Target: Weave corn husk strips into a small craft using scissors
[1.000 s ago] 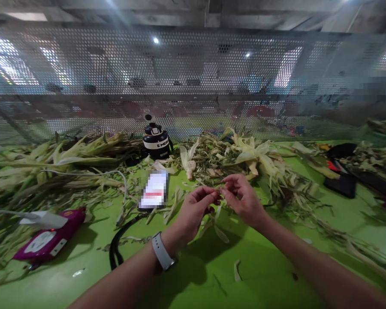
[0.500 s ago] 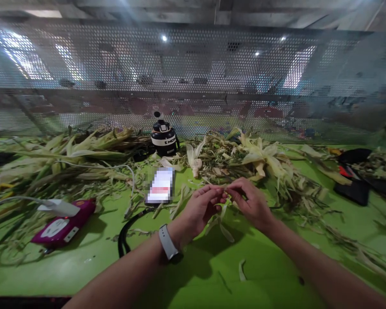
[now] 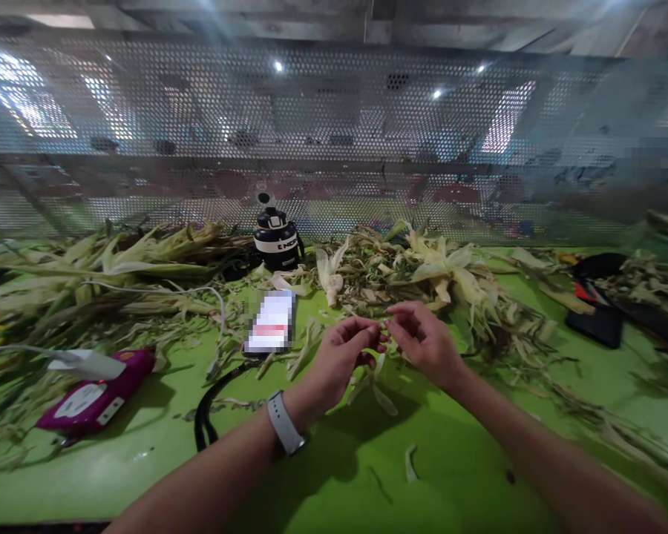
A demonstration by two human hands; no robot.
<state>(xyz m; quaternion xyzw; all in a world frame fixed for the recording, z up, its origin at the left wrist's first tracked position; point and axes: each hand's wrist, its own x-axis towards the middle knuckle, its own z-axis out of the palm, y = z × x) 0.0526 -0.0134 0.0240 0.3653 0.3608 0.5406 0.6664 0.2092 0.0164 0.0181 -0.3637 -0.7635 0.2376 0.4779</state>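
Observation:
Near the middle of the green table (image 3: pixel 450 475), my left hand (image 3: pixel 345 356) is closed in a pinch on a thin pale husk strip (image 3: pixel 379 389), whose loose ends hang below the fingers. A light watch band circles that wrist. Close on its right is my right hand (image 3: pixel 423 343), fingers bent and thumb near the fingertips, by the upper end of the strip; whether it grips anything is too small to tell. One small husk piece (image 3: pixel 410 463) lies on the table below the hands.
Husks (image 3: pixel 145 256) are heaped at the back left, more (image 3: pixel 450 267) behind my hands. A phone (image 3: pixel 271 322), black bottle (image 3: pixel 278 241) and magenta power box (image 3: pixel 97 397) stand left. A dark phone-like object (image 3: pixel 595 322) lies right. A perforated screen (image 3: pixel 323 111) rises behind.
The whole view has shifted slightly, so things appear a little further left. My right hand's fingers have moved slightly apart from my left hand, which keeps its pinch on the strip.

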